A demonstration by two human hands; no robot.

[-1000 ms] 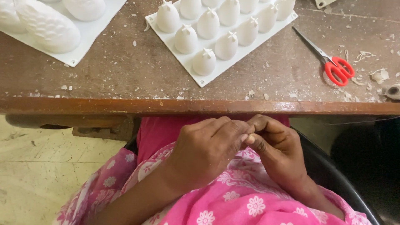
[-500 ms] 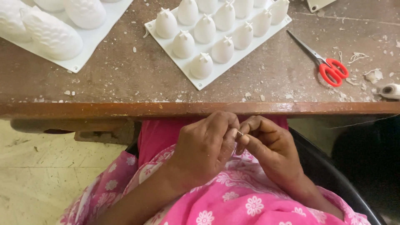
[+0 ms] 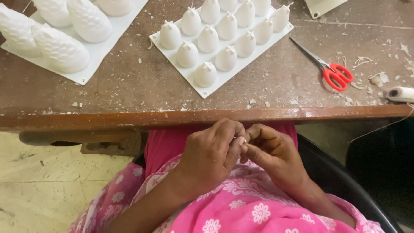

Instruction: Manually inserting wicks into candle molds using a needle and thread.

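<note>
Left hand: the left hand (image 3: 211, 157) rests in the lap, just below the edge of the surface (image 3: 129, 86), fingers curled, fingertips meeting the other hand.
Right hand: the right hand (image 3: 274, 157) mirrors it; the hands are together, pinching something tiny between the fingertips (too small to name; a glint shows at the pinch).
Small thing: at the pinch point (image 3: 243, 140), over pink flowered clothing (image 3: 250, 207); its long axis and heading cannot be told.
Doing it well: judging from the grip, fine fingertip work goes best with hands braced against each other and kept close.
On the surface: a white mould tray of small cone shapes (image 3: 224, 43) straight ahead, a white tray of larger scaled shapes (image 3: 60, 39) to the left, red-handled scissors (image 3: 330, 69) to the right, blades pointing up-left, and a white spool (image 3: 401, 93) at the right edge.
</note>
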